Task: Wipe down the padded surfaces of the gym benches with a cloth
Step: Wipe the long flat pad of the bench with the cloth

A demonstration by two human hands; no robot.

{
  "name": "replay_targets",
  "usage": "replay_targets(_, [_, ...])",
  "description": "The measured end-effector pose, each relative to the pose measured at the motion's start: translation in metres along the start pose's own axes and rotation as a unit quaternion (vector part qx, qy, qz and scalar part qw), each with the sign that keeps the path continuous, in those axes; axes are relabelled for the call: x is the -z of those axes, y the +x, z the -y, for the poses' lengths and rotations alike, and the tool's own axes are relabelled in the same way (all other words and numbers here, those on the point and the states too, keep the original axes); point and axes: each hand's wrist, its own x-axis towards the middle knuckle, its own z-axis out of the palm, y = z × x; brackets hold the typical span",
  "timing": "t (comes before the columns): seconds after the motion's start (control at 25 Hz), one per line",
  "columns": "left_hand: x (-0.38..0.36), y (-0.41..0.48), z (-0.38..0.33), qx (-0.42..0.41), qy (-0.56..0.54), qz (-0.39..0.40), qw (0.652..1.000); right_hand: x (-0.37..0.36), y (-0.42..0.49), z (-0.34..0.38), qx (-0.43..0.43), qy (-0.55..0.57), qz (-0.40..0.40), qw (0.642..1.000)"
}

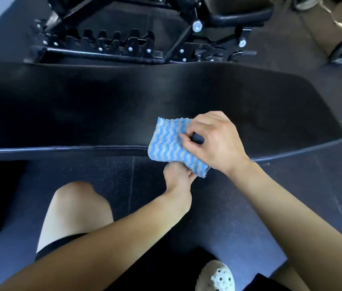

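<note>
Black padding fills the middle of the view: the bench pad [103, 106] runs from the left edge to a rounded end on the right, its surface matte and its near edge marked by a thin seam. Beneath it lies a dark speckled rubber floor [239, 206] laid in tiles with visible joints. Beyond the pad stands a black steel frame [113, 45] with a row of notched teeth and silver bolt heads.

Nearer the camera are a bare knee [75, 198], the hem of black shorts [65, 242] and a white perforated shoe [216, 278] at the bottom edge.

A folded cloth [168, 143], striped in wavy blue and grey, lies on the near edge of the pad towards its right end, its far part on the padding and its near part hanging past the seam over the floor. The right hand [216, 139] comes from the right with curled fingers and pinches the cloth's far right corner between thumb and fingers. The left hand [176, 177] reaches up from below and grips the cloth's overhanging near edge, fingers tucked under it, just beside the right wrist.
</note>
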Motion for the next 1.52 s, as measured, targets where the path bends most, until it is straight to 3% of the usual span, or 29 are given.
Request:
replay_targets(0.64, [-0.107, -0.007, 0.126, 0.074, 0.064, 0.075, 0.992, 0.075, -0.101, -0.109, -0.091, -0.053, -0.063, 0.992])
replay_targets(0.84, [-0.139, 0.008, 0.155, 0.118, 0.132, 0.073, 0.981, 0.093, -0.131, -0.137, -0.158, -0.112, -0.09, 0.977])
replay_targets(0.96, [-0.162, 0.009, 0.166, 0.139, 0.223, 0.087, 0.961, 0.099, -0.143, -0.146, -0.249, -0.181, -0.113, 0.945])
replay_targets(1.04, [-0.178, 0.002, 0.167, 0.133, 0.35, 0.15, 0.915, 0.106, -0.145, -0.153, -0.339, -0.193, -0.118, 0.913])
replay_targets(1.16, [-0.186, 0.0, 0.155, 0.022, 0.568, 0.258, 0.781, 0.114, -0.141, -0.147, -0.386, -0.098, -0.119, 0.91])
replay_targets(1.2, [-0.182, 0.005, 0.145, -0.035, 0.641, 0.299, 0.706, 0.113, -0.143, -0.142, -0.358, -0.061, -0.11, 0.925])
replay_targets(1.28, [-0.173, 0.011, 0.122, -0.122, 0.783, 0.362, 0.491, 0.108, -0.151, -0.139, -0.27, -0.043, -0.075, 0.959])
replay_targets(1.32, [-0.171, 0.01, 0.112, -0.113, 0.82, 0.385, 0.409, 0.106, -0.155, -0.147, -0.23, -0.068, -0.063, 0.969])
replay_targets(1.36, [-0.172, 0.008, 0.103, -0.094, 0.829, 0.411, 0.367, 0.105, -0.156, -0.163, -0.214, -0.1, -0.063, 0.97])
replay_targets(1.4, [-0.177, 0.001, 0.094, -0.086, 0.825, 0.431, 0.355, 0.104, -0.154, -0.181, -0.225, -0.128, -0.072, 0.963])
replay_targets(1.44, [-0.182, -0.006, 0.086, -0.102, 0.811, 0.442, 0.37, 0.104, -0.153, -0.198, -0.259, -0.14, -0.083, 0.952])
replay_targets(1.52, [-0.2, -0.018, 0.07, -0.179, 0.773, 0.433, 0.427, 0.107, -0.147, -0.222, -0.326, -0.132, -0.106, 0.93])
